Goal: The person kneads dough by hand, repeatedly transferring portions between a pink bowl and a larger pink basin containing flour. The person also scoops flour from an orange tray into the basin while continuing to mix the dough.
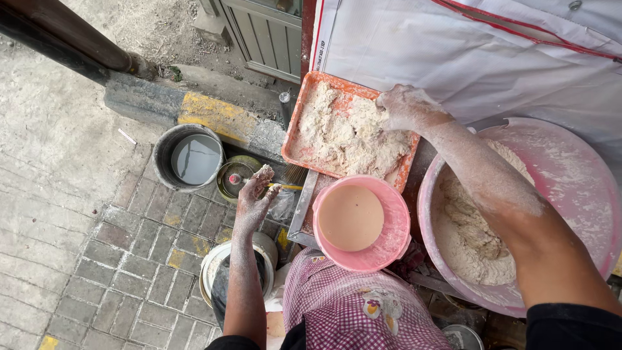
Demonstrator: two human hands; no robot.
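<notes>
My right hand (407, 107), caked in flour, rests on the heap of floured pieces in the orange tray (304, 97) at the tray's far right corner; whether it grips a piece is hidden. My left hand (254, 194), also floury, hangs off the table's left side over the paving, fingers loosely curled and holding nothing. A pink bowl (395, 227) of smooth beige batter sits just in front of the tray. Under my right forearm stands a large pink basin (570, 168) with flour mixture.
On the brick ground to the left stand a grey bucket of water (188, 159), a small round tin (232, 178) and a white bucket (214, 262). A white cloth (479, 52) covers the back right. My checked apron (350, 311) is at the bottom.
</notes>
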